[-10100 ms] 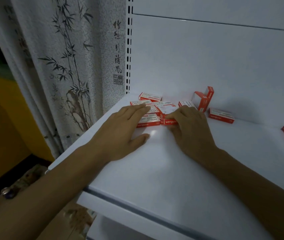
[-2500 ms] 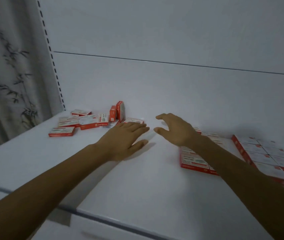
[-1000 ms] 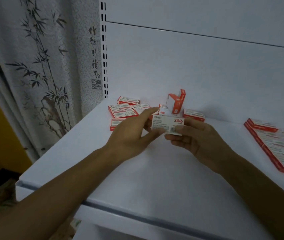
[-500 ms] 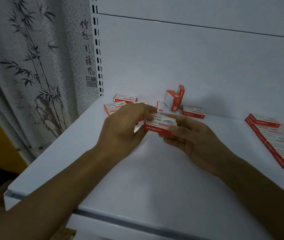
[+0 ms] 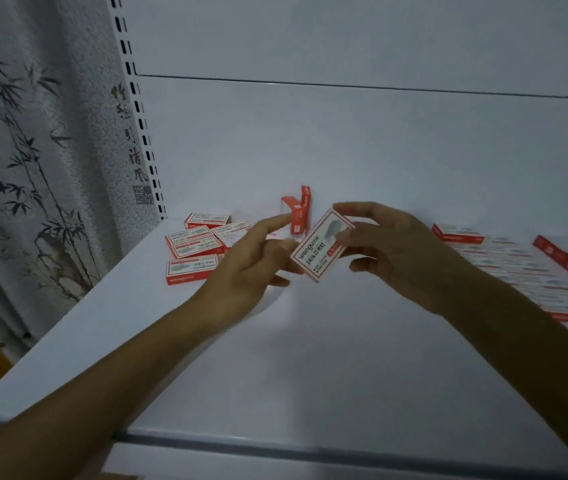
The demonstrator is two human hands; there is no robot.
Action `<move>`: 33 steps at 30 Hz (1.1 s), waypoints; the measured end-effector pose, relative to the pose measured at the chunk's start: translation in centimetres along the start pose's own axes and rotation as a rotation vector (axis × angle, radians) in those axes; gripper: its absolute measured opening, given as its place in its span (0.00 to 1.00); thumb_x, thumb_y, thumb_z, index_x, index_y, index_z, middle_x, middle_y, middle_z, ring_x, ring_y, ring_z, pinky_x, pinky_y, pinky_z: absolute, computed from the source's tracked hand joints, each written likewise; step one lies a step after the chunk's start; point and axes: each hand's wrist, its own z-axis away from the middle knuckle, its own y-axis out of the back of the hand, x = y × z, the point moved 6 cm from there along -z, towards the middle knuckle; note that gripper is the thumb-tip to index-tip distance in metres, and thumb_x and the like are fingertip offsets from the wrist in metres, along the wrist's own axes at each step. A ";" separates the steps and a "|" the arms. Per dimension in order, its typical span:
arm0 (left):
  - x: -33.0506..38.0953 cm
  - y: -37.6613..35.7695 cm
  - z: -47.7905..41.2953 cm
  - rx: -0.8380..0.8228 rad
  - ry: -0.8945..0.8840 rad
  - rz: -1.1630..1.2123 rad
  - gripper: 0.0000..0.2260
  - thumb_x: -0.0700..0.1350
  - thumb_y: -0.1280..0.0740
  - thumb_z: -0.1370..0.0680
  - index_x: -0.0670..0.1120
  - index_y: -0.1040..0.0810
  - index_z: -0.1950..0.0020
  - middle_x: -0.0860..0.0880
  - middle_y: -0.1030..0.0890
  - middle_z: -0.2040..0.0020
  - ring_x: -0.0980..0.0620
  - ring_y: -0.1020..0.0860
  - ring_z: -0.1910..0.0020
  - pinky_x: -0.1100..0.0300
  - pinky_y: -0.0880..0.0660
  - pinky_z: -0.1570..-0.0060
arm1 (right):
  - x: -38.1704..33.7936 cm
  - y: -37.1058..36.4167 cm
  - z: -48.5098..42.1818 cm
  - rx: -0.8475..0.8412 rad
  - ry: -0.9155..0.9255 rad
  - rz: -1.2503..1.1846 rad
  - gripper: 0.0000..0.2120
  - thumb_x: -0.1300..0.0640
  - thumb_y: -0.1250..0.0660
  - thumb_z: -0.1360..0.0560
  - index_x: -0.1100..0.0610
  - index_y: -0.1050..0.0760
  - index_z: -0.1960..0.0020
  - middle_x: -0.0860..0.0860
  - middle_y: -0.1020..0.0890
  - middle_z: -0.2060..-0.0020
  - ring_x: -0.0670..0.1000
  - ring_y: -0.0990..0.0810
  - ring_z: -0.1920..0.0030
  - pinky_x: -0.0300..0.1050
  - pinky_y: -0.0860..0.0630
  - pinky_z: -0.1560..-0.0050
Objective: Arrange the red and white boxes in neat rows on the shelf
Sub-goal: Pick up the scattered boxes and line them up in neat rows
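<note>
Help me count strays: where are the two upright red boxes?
The upright pair stands centre of head view near the back wall, behind the held box, right of the flat boxes.

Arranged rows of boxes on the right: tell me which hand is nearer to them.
Right. The right hand, pinching a box, is just left of the arranged rows; the left hand lies farther left, beyond that box.
</note>
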 end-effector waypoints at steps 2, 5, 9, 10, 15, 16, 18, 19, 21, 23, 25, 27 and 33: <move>0.8 -2.1 -0.4 -0.016 0.034 0.089 0.12 0.48 0.42 0.21 0.54 0.28 0.38 0.54 0.17 0.54 0.54 0.18 0.54 0.60 0.20 0.56 | 0.3 1.6 0.6 0.036 -0.010 -0.046 0.13 0.62 0.36 0.25 0.54 0.27 0.41 0.54 0.15 0.58 0.50 0.17 0.57 0.47 0.24 0.52; 1.7 -5.0 -1.3 -0.023 0.058 0.162 0.11 0.51 0.39 0.25 0.55 0.23 0.45 0.50 0.18 0.55 0.53 0.17 0.55 0.59 0.20 0.56 | 0.5 4.3 1.8 0.075 -0.014 -0.088 0.13 0.62 0.36 0.25 0.54 0.27 0.41 0.54 0.15 0.58 0.49 0.18 0.58 0.47 0.25 0.53; 2.7 -9.1 -2.8 -0.054 0.013 0.116 0.08 0.46 0.37 0.23 0.55 0.22 0.47 0.54 0.17 0.59 0.55 0.17 0.58 0.62 0.21 0.60 | 0.7 8.3 3.8 0.107 0.011 -0.086 0.13 0.60 0.35 0.25 0.54 0.27 0.41 0.52 0.15 0.59 0.49 0.17 0.57 0.45 0.23 0.54; 2.9 -10.0 -3.2 -0.035 0.001 0.103 0.08 0.47 0.37 0.23 0.54 0.21 0.46 0.53 0.17 0.59 0.55 0.18 0.59 0.63 0.21 0.61 | 0.9 9.3 4.2 0.114 0.012 -0.086 0.12 0.60 0.35 0.25 0.53 0.26 0.42 0.52 0.15 0.58 0.49 0.17 0.55 0.45 0.22 0.53; 3.9 -14.8 -5.6 0.045 -0.058 0.036 0.08 0.49 0.36 0.25 0.51 0.22 0.48 0.57 0.17 0.64 0.58 0.19 0.64 0.62 0.21 0.63 | 1.5 14.5 6.7 0.144 0.023 -0.066 0.15 0.60 0.35 0.25 0.49 0.27 0.40 0.52 0.15 0.54 0.51 0.17 0.53 0.42 0.20 0.53; 4.0 -15.8 -6.1 0.055 -0.063 0.027 0.07 0.48 0.36 0.24 0.49 0.22 0.49 0.57 0.17 0.65 0.59 0.19 0.65 0.62 0.21 0.62 | 1.5 15.6 7.2 0.153 0.026 -0.049 0.16 0.60 0.35 0.25 0.48 0.28 0.40 0.51 0.15 0.54 0.51 0.17 0.53 0.42 0.20 0.52; 4.1 -17.9 -7.2 0.072 -0.072 0.006 0.08 0.48 0.36 0.23 0.47 0.22 0.49 0.57 0.17 0.65 0.60 0.20 0.65 0.62 0.22 0.63 | 1.5 17.8 8.1 0.170 0.029 -0.027 0.16 0.61 0.34 0.26 0.49 0.27 0.40 0.51 0.15 0.54 0.51 0.16 0.53 0.43 0.19 0.52; 4.1 -19.0 -7.7 0.077 -0.068 0.003 0.08 0.49 0.37 0.23 0.47 0.23 0.48 0.56 0.17 0.64 0.60 0.21 0.65 0.63 0.22 0.63 | 1.5 19.0 8.4 0.183 0.029 -0.028 0.16 0.62 0.34 0.26 0.51 0.26 0.40 0.52 0.15 0.54 0.52 0.16 0.54 0.44 0.19 0.53; 3.5 -21.1 -8.9 0.066 -0.032 -0.004 0.08 0.49 0.40 0.21 0.48 0.24 0.47 0.56 0.17 0.61 0.61 0.21 0.63 0.66 0.23 0.64 | 1.6 21.5 8.7 0.228 0.029 -0.029 0.15 0.64 0.33 0.27 0.54 0.26 0.42 0.53 0.15 0.55 0.53 0.16 0.55 0.44 0.19 0.55; 2.8 -23.4 -9.8 0.009 0.005 -0.041 0.07 0.49 0.41 0.20 0.49 0.27 0.46 0.55 0.19 0.55 0.60 0.20 0.58 0.68 0.24 0.63 | 1.9 24.2 8.7 0.278 0.025 -0.020 0.14 0.64 0.33 0.27 0.55 0.26 0.43 0.54 0.15 0.56 0.53 0.16 0.56 0.44 0.19 0.56; 2.1 -25.6 -10.4 -0.061 0.000 -0.227 0.09 0.51 0.40 0.21 0.51 0.28 0.42 0.55 0.21 0.49 0.57 0.21 0.52 0.66 0.24 0.60 | 2.4 26.9 8.4 0.320 0.013 -0.013 0.13 0.63 0.32 0.27 0.57 0.26 0.43 0.55 0.15 0.55 0.53 0.16 0.57 0.43 0.19 0.55; 1.4 -27.4 -10.9 -0.120 0.002 -0.390 0.12 0.53 0.40 0.21 0.52 0.29 0.39 0.57 0.22 0.47 0.57 0.21 0.51 0.64 0.22 0.56 | 3.0 29.4 7.7 0.348 -0.006 -0.005 0.13 0.62 0.31 0.28 0.59 0.26 0.43 0.56 0.16 0.54 0.53 0.15 0.57 0.43 0.18 0.56; -1.2 -30.8 -11.7 -0.305 -0.002 -0.970 0.24 0.62 0.46 0.22 0.52 0.33 0.31 0.52 0.30 0.31 0.51 0.28 0.36 0.50 0.31 0.36 | 5.8 33.0 4.3 0.391 -0.048 0.275 0.13 0.62 0.32 0.27 0.59 0.28 0.43 0.58 0.17 0.54 0.52 0.16 0.60 0.44 0.18 0.60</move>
